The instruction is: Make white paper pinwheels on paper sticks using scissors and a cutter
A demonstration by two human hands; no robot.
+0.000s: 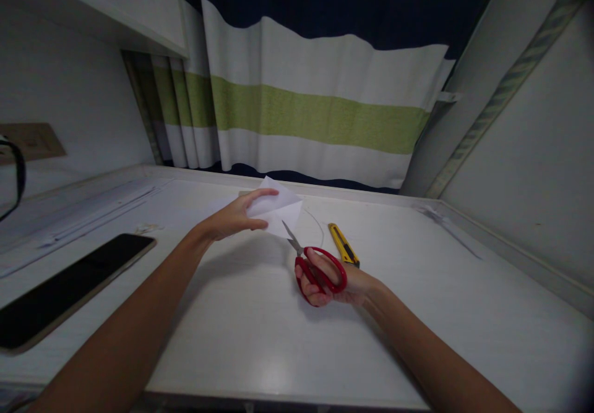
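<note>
A piece of white paper [283, 203] with a crease across it is held above the table in my left hand [239, 216], the thumb on the near side and the fingers along the upper part. My right hand [327, 280] grips red-handled scissors [323, 269], its fingers through the loops. The scissor blades point up and to the left, slightly parted, with the upper tip at the paper's lower edge. Whether the blades touch the paper, I cannot tell. Just beyond my right wrist lies a yellow utility knife [343, 245] on the table.
A dark-screened phone [69, 289] lies at the left of the white table [260, 345]. Paper sheets [97, 215] rest along the left side. A thin curved strip [318, 222] lies behind the scissors. A striped curtain [315, 110] hangs behind the table.
</note>
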